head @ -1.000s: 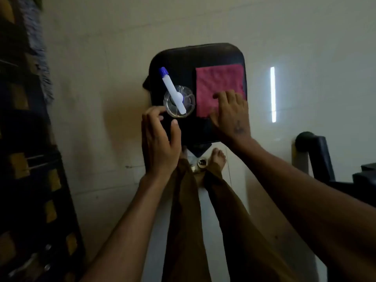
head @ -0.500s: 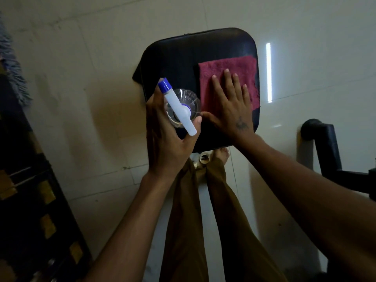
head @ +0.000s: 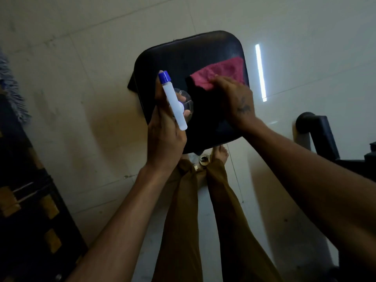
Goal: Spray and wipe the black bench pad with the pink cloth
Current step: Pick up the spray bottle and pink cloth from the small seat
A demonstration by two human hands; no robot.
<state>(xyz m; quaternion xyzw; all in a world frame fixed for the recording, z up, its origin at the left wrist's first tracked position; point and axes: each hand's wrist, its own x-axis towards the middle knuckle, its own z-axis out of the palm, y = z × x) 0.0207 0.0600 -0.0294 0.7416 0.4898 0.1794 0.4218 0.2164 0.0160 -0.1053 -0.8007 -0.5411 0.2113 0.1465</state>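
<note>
The black bench pad [head: 183,58] fills the upper middle of the head view, seen from above. My left hand [head: 164,135] grips a clear spray bottle [head: 174,100] with a white head and blue nozzle, held over the pad's left part with the nozzle pointing away from me. On the pad's right side, my right hand [head: 237,100] pinches the near edge of the pink cloth [head: 223,71], which is bunched and partly lifted. Most of the bottle's body is hidden behind its head and my fingers.
Below the pad are my legs in brown trousers [head: 203,210] and a bare foot [head: 220,152] on the pale tiled floor [head: 81,68]. A black padded arm of gym equipment [head: 317,127] stands at the right. Dark equipment with yellow patches [head: 30,200] lines the left edge.
My left hand closed on the spray bottle and lifted it off the pad. My right hand went from lying flat on the spread cloth to gathering its near edge, crumpling it.
</note>
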